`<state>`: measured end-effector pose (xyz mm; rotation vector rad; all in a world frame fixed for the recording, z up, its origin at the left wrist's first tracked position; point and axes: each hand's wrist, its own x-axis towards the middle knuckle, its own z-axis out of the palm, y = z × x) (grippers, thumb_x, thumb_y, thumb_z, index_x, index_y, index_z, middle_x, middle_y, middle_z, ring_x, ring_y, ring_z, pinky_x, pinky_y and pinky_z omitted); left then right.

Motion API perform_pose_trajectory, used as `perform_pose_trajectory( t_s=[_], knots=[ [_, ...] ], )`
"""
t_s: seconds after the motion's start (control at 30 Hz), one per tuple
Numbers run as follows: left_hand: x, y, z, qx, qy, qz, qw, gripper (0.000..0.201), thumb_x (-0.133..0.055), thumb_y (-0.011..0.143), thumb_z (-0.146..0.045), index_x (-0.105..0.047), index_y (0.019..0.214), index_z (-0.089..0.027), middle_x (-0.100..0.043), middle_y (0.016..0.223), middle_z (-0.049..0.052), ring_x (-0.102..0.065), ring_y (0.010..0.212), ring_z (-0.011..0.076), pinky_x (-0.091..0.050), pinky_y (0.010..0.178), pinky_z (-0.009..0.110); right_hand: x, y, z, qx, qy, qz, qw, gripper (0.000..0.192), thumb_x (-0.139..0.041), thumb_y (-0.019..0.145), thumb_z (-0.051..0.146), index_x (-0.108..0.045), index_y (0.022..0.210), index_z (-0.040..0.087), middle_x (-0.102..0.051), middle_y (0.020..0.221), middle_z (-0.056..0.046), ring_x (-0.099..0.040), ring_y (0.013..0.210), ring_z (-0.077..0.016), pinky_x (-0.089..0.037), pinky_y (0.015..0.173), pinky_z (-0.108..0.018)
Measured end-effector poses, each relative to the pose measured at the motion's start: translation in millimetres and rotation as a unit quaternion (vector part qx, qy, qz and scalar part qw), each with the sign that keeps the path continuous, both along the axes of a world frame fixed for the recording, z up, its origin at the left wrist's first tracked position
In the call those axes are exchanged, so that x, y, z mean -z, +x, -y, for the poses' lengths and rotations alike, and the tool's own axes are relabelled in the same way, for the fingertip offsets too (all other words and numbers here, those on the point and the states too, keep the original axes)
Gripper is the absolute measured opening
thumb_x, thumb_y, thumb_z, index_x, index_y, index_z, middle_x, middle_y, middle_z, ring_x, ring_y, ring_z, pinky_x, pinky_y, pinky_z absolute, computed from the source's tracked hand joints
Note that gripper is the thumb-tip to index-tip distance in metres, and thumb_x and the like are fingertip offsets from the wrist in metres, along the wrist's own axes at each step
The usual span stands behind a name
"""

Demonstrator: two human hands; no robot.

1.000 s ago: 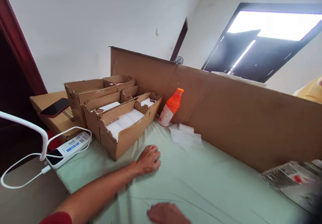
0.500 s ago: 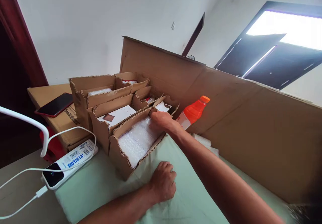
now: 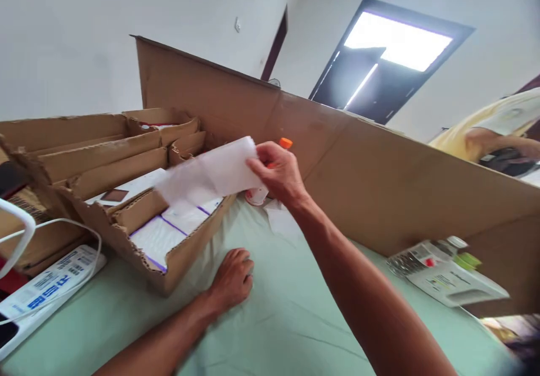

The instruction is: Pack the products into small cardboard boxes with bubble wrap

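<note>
The right hand (image 3: 280,173) has its grip closed on a white bubble-wrap sheet (image 3: 211,174), pinched at the sheet's right end between thumb and fingers. The sheet is blurred and hangs in the air just above the nearest cardboard box (image 3: 177,252), which serves here as the landmark. Inside that box lie flat white packets with purple edges (image 3: 162,235).

The left hand (image 3: 232,280) rests palm down on the pale green desk (image 3: 295,319), just right of the box's near corner, fingers loosely curled and holding nothing.

Behind the box stand more open cardboard boxes (image 3: 105,156), one showing a white card with a dark square. To the left of the box lies a white power bank (image 3: 46,286) with a white cable (image 3: 63,224) looping over it. To the right of the box, mostly hidden behind the right hand, stands an orange bottle (image 3: 286,143); only its cap and base show. A tall cardboard wall (image 3: 379,179) runs behind the box and off to the right. Well to the right of the box, against that wall, lies a clear plastic packet with printed labels (image 3: 442,274). Beyond the wall, a person in a yellow shirt (image 3: 489,131) is partly in view.
</note>
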<state>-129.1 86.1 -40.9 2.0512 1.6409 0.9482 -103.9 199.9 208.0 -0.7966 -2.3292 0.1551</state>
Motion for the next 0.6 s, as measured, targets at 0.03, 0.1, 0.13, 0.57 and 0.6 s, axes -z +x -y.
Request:
perform_pose_trajectory(
  t_s=[0.03,0.1,0.13,0.57,0.6],
  knots=[
    [-0.1,0,1,0.002,-0.003,0.000,1.000,0.020,-0.054,0.079,-0.012,-0.065,0.094,-0.021,-0.062,0.123,0.010,-0.050,0.122,0.0256,-0.038,0.112,0.045,-0.2,23,-11,0.026,-0.006,-0.033,0.999,0.026,-0.055,0.086,0.033,-0.064,0.100,0.013,-0.068,0.086,-0.003,-0.059,0.075,-0.0133,-0.045,0.070,-0.025],
    [-0.5,0,2,0.001,-0.008,-0.002,1.000,0.023,-0.054,0.080,-0.012,-0.066,0.097,-0.020,-0.062,0.126,0.011,-0.051,0.124,0.0260,-0.038,0.113,0.045,8.1,71,-34,0.099,-0.021,-0.061,0.993,0.028,-0.056,0.085,0.037,-0.065,0.098,0.014,-0.070,0.090,-0.005,-0.063,0.078,-0.0162,-0.048,0.071,-0.028],
    [-0.8,1,2,-0.001,-0.009,-0.003,1.000,0.023,-0.054,0.080,-0.013,-0.067,0.098,-0.020,-0.062,0.127,0.012,-0.051,0.124,0.0262,-0.038,0.113,0.044,16.5,95,-45,0.144,-0.026,-0.047,0.988,0.028,-0.056,0.086,0.038,-0.066,0.098,0.016,-0.071,0.091,-0.006,-0.064,0.080,-0.0180,-0.049,0.072,-0.030],
    [2.7,7,-1,-0.015,-0.012,0.015,1.000,0.020,-0.056,0.077,-0.012,-0.066,0.092,-0.021,-0.063,0.126,0.010,-0.050,0.125,0.0259,-0.037,0.115,0.044,32.0,86,-82,0.189,-0.001,0.174,0.966,0.032,-0.048,0.093,0.027,-0.070,0.113,0.019,-0.071,0.119,-0.014,-0.066,0.111,-0.0305,-0.049,0.088,-0.040],
    [3.7,7,-2,-0.016,-0.014,0.016,1.000,0.020,-0.056,0.077,-0.012,-0.066,0.092,-0.021,-0.063,0.127,0.009,-0.050,0.126,0.0258,-0.036,0.115,0.044,23.8,53,-83,0.146,0.003,0.194,0.970,0.032,-0.048,0.094,0.029,-0.070,0.116,0.021,-0.071,0.121,-0.009,-0.065,0.111,-0.0267,-0.048,0.090,-0.036]
  ],
)
